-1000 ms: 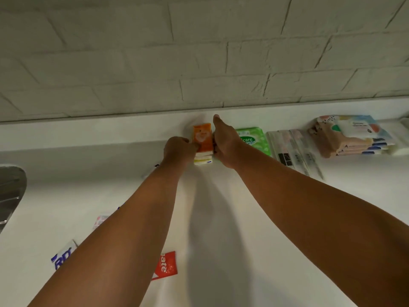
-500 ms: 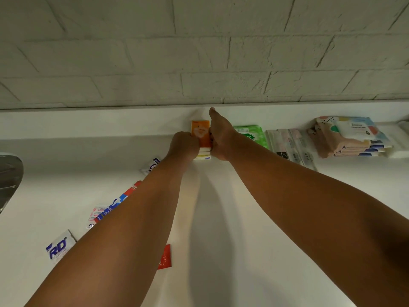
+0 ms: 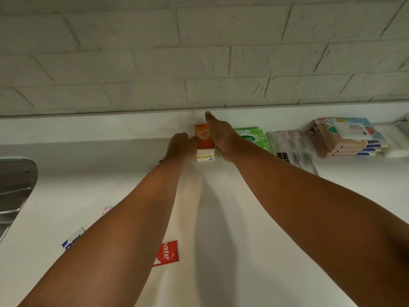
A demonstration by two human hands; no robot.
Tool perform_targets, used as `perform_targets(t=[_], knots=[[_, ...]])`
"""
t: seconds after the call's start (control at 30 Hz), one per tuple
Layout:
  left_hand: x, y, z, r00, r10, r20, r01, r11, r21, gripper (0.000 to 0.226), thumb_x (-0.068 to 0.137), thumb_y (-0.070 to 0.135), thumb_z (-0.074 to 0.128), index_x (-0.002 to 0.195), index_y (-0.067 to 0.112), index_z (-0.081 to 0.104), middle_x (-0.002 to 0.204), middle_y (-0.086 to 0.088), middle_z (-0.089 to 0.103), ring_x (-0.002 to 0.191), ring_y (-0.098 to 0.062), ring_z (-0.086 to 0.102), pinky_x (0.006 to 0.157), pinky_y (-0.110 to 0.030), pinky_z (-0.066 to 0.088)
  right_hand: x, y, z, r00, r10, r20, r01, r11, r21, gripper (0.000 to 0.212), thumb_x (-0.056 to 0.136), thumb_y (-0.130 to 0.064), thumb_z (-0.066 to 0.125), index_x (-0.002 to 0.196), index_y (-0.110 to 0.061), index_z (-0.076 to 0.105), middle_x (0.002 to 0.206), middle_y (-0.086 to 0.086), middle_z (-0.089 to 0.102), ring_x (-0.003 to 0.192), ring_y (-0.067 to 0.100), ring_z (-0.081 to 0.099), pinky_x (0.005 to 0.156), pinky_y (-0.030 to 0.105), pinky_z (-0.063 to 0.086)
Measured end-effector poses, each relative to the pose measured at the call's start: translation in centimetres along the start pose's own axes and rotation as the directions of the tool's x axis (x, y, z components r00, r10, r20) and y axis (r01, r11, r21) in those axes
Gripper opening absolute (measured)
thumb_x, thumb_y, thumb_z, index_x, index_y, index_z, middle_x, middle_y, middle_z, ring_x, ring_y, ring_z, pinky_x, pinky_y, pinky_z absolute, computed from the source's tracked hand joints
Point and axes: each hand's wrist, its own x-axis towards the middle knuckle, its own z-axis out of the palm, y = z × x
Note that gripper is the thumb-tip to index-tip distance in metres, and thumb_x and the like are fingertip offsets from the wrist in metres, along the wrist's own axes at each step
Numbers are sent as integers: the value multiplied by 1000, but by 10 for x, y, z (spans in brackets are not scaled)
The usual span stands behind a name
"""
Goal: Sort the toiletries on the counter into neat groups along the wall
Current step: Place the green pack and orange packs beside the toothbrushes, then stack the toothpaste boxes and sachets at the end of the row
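Wall: pale painted brick wall (image 3: 199, 52) across the whole back, with a low white ledge running along its foot.
Table: the white table (image 3: 243, 218) spreads wide towards the viewer, both forearms stretched out over it.
Sink: a steel sink (image 3: 15, 180) cuts in at the left edge, well apart from the action.
Wipes: a stack of wipe packs (image 3: 347, 138) sits far right against the ledge, already grouped by the look of it.
Long packets: clear long packets (image 3: 290, 147) lie side by side just left of the wipes.
Green pack: a green pack (image 3: 250, 137) lies next in line, just beside the right wrist.
Tissue stack: the orange-topped tissue stack (image 3: 204, 144) is the one in play – flat on the table at the ledge, squeezed between the two hands.
Left grip: the left grip (image 3: 181, 147) has its fingers curled, clamped on the stack's left side.
Right grip: the right grip (image 3: 221, 138) leans on the stack's right side, thumb pointing at the wall. Its fingers are hidden, so I cannot tell whether it clasps or only presses.
Handling: these look light, soft and slick-wrapped, so the layers could well slide apart. Best held by the two long sides, pressed square.
Sachets: a red sachet (image 3: 168, 252) and a blue-and-white sachet (image 3: 70, 240) lie loose near the front, partly under the left forearm, with a small pale sachet (image 3: 107, 210) further in – unsorted, I judge.
Room: the ledge stops any push backward and the green pack crowds the right. The open stretch along the wall lies to the left, towards the sink.
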Motion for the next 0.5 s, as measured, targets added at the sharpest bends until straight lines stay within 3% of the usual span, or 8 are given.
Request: perform_targets(t=[0.1, 0.17, 0.23, 0.3, 0.37, 0.5], knots=[[-7, -2, -20, 997, 74, -31, -71, 993, 98, 31, 99, 23, 46, 72, 9, 47, 70, -4, 47, 75, -24, 48, 61, -31, 36, -10, -1, 1, 999, -43, -18, 41, 993, -107, 63, 95, -61, 38, 113, -7, 63, 105, 15, 70, 99, 31, 66, 95, 43, 50], [-17, -7, -39, 991, 125, -54, -115, 981, 157, 31, 98, 24, 45, 71, 9, 46, 78, -13, 54, 76, -24, 48, 60, -31, 34, -22, 1, 4, 991, -129, -30, 122, 979, -160, 60, 97, -54, 40, 113, -2, 64, 106, 16, 69, 97, 31, 65, 88, 39, 51], [-29, -14, -58, 985, 158, -72, -150, 982, 115, 22, 98, 23, 48, 77, 16, 52, 89, -19, 59, 83, -22, 51, 72, -33, 39, -34, 8, 10, 964, -263, -40, 244, 934, -260, 49, 97, -45, 46, 112, -3, 65, 109, 18, 69, 93, 28, 65, 88, 40, 53], [-43, -27, -78, 983, 172, -68, -165, 982, 94, 17, 96, 20, 52, 86, 17, 65, 95, -7, 64, 92, -20, 56, 87, -35, 45, -50, 17, 22, 926, -371, -64, 318, 862, -394, 36, 95, -37, 52, 115, -10, 66, 114, 12, 69, 99, 25, 64, 89, 33, 51], [-56, -42, -91, 984, 173, -45, -168, 981, 97, 21, 95, 16, 55, 104, 15, 73, 109, 2, 70, 103, -14, 62, 95, -28, 47, -70, 27, 32, 887, -457, -72, 376, 803, -462, 35, 94, -30, 57, 124, -14, 64, 124, 4, 66, 110, 22, 63, 85, 21, 43], [-83, -77, -117, 979, 205, -15, -201, 969, 147, 23, 94, 12, 57, 110, 16, 72, 101, 8, 70, 101, -12, 66, 87, -19, 44, -106, 54, 57, 858, -513, 27, 456, 735, -501, 26, 91, -22, 63, 116, -14, 69, 118, 0, 70, 102, 18, 67, 87, 19, 46]])
